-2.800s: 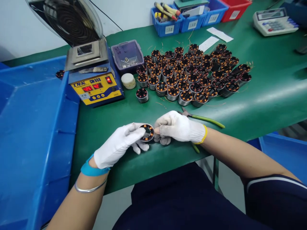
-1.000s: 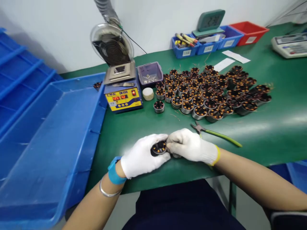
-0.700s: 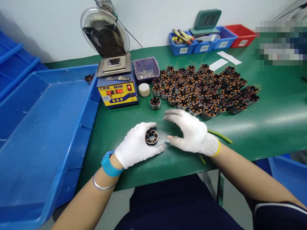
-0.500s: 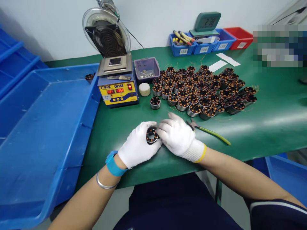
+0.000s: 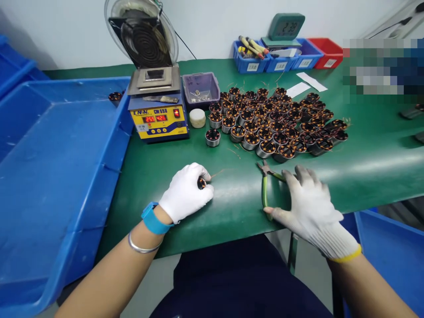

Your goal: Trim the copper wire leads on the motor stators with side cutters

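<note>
My left hand, in a white glove, is closed around a small motor stator. Most of that stator is hidden by the palm and fingers; a thin copper wire sticks out to its right. On the right, my gloved right hand is on green-handled cutting pliers. Its thumb touches the near handle, while the fingers lie over the other one. The pliers' handles are spread and the jaws point away from me. A single stator stands upright beyond my left hand.
Several wound stators stand in a dense group on the green table. A yellow-blue soldering pot, a round white tub and a purple bin stand behind. A large blue tray lies left. Another person's blurred-out area is at far right.
My right hand has left the stator and moved right onto the pliers, whose handles are now spread. My left hand keeps the stator, now turned more into the palm, and has shifted slightly left.
</note>
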A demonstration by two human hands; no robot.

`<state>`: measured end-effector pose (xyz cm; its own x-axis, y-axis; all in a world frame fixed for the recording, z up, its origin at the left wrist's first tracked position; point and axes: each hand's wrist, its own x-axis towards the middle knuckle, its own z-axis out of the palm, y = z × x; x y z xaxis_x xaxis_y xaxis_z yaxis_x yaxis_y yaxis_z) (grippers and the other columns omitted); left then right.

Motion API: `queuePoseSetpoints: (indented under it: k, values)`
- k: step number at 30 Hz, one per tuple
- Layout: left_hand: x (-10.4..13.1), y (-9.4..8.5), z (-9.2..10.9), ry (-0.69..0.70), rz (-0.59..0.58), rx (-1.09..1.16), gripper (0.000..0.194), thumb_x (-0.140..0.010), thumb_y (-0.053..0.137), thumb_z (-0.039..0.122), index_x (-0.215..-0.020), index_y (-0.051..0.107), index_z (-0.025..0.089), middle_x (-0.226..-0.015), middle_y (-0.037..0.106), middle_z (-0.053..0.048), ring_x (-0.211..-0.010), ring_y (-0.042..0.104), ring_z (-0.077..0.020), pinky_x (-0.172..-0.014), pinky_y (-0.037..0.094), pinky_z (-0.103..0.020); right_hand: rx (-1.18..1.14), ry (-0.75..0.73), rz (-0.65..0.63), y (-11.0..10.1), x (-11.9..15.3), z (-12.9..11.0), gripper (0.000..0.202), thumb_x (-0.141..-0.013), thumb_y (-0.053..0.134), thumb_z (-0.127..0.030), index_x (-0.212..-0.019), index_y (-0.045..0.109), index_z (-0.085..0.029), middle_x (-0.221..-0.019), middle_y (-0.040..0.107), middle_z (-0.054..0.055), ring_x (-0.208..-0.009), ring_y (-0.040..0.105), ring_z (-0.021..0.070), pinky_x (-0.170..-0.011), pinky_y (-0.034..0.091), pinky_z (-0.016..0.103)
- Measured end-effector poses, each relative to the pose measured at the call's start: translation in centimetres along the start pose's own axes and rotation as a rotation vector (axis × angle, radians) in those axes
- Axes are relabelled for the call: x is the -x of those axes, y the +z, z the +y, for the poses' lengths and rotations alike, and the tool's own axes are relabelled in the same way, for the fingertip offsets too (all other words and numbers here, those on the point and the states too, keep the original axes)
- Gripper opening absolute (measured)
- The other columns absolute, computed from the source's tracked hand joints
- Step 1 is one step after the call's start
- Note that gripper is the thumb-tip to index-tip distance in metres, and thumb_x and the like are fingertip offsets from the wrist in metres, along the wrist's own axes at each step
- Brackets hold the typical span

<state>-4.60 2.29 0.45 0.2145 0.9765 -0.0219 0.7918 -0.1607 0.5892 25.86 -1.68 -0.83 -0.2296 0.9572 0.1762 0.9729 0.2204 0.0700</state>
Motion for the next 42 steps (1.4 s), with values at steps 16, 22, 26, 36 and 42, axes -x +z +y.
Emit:
queuePoseSetpoints:
  k: [16, 22, 26, 36, 42]
  values:
    - [-0.3, 0.0, -0.6, 0.010, -0.053, 0.130, 0.017, -0.082, 0.050, 0.033, -0.074, 0.056, 0.021, -0.082, 0.063, -0.004, -0.080, 0.058, -0.0220, -0.073, 0.045, -0.037, -0.040, -0.088, -0.196, -1.6, -0.7, -3.0, 0.088, -0.078, 0.063, -0.042, -0.154, 0.030, -0.013, -0.142, 0.049, 0.026, -0.121, 0.053, 0.0426, -0.094, 0.047, 0.054]
    - [-0.2, 0.0, -0.5, 0.016, -0.048, 0.108, 0.018, -0.083, 0.049, 0.034, -0.074, 0.057, 0.021, -0.080, 0.063, -0.004, -0.078, 0.058, -0.0220, -0.071, 0.045, -0.037, 0.009, -0.069, -0.197, -1.9, -0.4, -1.1, 0.073, -0.078, 0.054, -0.021, -0.150, 0.040, -0.021, -0.110, 0.064, 0.014, -0.091, 0.062, 0.0316, -0.062, 0.048, 0.036]
    - [-0.2, 0.1, -0.5, 0.006, -0.040, 0.126, 0.017, -0.084, 0.050, 0.033, -0.075, 0.059, 0.021, -0.078, 0.065, -0.003, -0.077, 0.060, -0.0220, -0.070, 0.045, -0.036, -0.049, -0.038, -0.070, 0.2, -1.4, -1.5, 0.053, -0.087, 0.049, -0.026, -0.138, 0.052, -0.010, -0.109, 0.064, 0.019, -0.098, 0.059, 0.0353, -0.077, 0.052, 0.045]
    - [-0.3, 0.2, -0.6, 0.026, -0.056, 0.118, 0.019, -0.088, 0.049, 0.033, -0.080, 0.062, 0.021, -0.079, 0.066, -0.002, -0.076, 0.060, -0.0205, -0.071, 0.046, -0.034, -1.564, 0.111, -0.950, -2.5, -3.2, -6.6, 0.083, -0.069, 0.056, -0.026, -0.149, 0.035, -0.021, -0.097, 0.058, 0.003, -0.076, 0.062, 0.0159, -0.070, 0.056, 0.035]
    - [-0.3, 0.2, -0.5, 0.058, -0.050, 0.078, 0.020, -0.089, 0.048, 0.032, -0.082, 0.063, 0.021, -0.084, 0.067, -0.003, -0.082, 0.061, -0.0220, -0.076, 0.046, -0.035, -1.863, 0.240, -1.071, -1.8, -4.0, -8.0, 0.081, -0.066, 0.067, -0.026, -0.143, 0.038, -0.023, -0.093, 0.055, -0.002, -0.072, 0.061, 0.0110, -0.069, 0.054, 0.030]
